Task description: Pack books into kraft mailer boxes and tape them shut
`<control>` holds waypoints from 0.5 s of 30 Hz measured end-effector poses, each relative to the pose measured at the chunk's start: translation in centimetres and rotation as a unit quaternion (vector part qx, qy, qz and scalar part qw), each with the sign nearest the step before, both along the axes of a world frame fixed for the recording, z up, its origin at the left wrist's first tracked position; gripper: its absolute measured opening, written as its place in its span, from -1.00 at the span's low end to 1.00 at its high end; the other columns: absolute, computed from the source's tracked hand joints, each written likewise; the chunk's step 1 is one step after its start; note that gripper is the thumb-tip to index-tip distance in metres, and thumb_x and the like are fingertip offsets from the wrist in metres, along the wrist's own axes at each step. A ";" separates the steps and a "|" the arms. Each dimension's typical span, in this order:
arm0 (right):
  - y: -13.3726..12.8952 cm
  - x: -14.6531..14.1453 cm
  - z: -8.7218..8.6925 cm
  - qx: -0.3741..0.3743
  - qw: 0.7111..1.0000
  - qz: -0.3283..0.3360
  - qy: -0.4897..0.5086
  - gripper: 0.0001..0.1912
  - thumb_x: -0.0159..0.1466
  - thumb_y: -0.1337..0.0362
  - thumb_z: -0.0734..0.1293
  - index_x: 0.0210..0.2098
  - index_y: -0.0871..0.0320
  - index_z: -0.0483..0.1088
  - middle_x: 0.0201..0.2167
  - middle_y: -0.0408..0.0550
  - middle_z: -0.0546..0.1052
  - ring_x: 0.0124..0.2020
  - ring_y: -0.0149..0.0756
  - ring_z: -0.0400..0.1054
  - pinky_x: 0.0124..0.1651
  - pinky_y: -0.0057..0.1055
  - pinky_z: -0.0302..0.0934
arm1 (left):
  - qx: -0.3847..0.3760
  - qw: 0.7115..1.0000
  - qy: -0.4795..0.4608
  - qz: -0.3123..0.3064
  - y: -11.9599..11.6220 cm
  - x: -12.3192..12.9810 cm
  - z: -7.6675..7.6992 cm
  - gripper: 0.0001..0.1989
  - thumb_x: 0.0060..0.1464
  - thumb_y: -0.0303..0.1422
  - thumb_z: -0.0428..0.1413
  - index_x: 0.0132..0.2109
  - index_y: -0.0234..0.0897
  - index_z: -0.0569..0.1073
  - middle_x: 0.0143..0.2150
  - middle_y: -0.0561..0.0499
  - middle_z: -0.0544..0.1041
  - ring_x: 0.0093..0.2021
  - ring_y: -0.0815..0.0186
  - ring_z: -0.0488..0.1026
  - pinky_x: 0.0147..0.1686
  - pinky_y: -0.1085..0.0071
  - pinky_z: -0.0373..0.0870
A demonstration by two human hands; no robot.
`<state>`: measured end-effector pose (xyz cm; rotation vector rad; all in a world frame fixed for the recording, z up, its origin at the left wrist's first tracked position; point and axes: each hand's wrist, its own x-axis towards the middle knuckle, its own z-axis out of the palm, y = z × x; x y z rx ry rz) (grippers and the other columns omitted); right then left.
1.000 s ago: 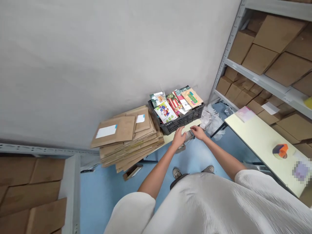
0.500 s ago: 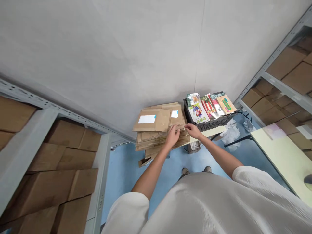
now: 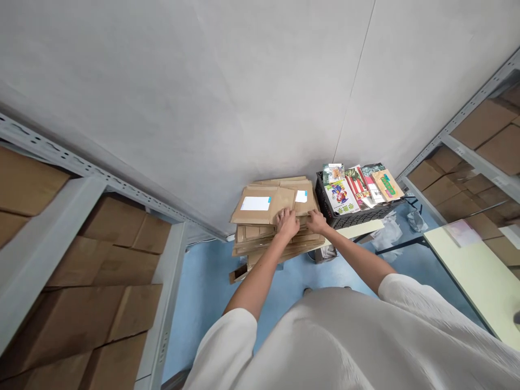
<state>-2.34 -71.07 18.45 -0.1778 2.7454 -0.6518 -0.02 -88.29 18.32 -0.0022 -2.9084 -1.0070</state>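
Observation:
A stack of flattened cardboard boxes (image 3: pixel 254 236) stands at the front of me against the wall. The topmost flattened cardboard box (image 3: pixel 248 215) carries two white labels with blue corners. My left hand (image 3: pixel 287 223) is closed on its near edge, fingers bent over the top face. At the right front corner of the same box, my right hand (image 3: pixel 317 221) has its fingers curled around the edge. My thumbs and the underside of the box are mostly hidden.
A black plastic crate (image 3: pixel 345 218) of books (image 3: pixel 340 196) stands right of the stack on a pale table (image 3: pixel 368 227). Shelves with brown cartons (image 3: pixel 87 309) flank both sides. Another pale table (image 3: pixel 467 271) is at right, and plastic bags (image 3: pixel 388 230) lie on the blue floor.
My left hand has moved from the edge onto the top box, and my right hand has come in to its corner. The view has shifted slightly, so the stack and crate sit farther right.

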 end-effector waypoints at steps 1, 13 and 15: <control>-0.1 -0.1 0.1 -0.001 1.000 -0.005 -0.003 -0.42 0.35 0.21 0.40 0.35 0.01 0.41 0.39 0.16 0.40 0.43 0.15 0.26 0.37 0.02 0.25 | -0.004 1.000 -0.006 0.000 -0.1 -0.1 -0.1 -0.60 0.17 -0.40 0.25 0.16 -0.17 0.57 0.40 -0.35 0.43 0.52 -0.22 0.22 0.52 -0.27 0.02; -1.7 -0.5 0.7 -0.054 0.998 -0.042 -0.016 -0.51 0.28 0.19 0.43 0.20 0.07 0.56 0.34 0.11 0.52 0.39 0.16 0.33 0.37 0.02 0.25 | -0.117 0.990 -0.045 -0.058 -3.3 -0.4 -0.6 -0.42 0.20 -0.47 0.13 0.36 -0.18 0.45 0.45 -0.29 0.39 0.45 -0.10 0.29 0.44 -0.07 0.27; -2.3 -0.5 0.3 -0.084 0.996 -0.029 -0.021 -0.53 0.26 0.19 0.45 0.16 0.08 0.57 0.24 0.07 0.59 0.31 0.11 0.40 0.33 -0.04 0.28 | -0.147 0.985 -0.060 -0.063 -3.2 -0.4 -0.3 -0.44 0.27 -0.43 0.09 0.40 -0.17 0.43 0.48 -0.24 0.37 0.47 -0.07 0.28 0.44 -0.03 0.26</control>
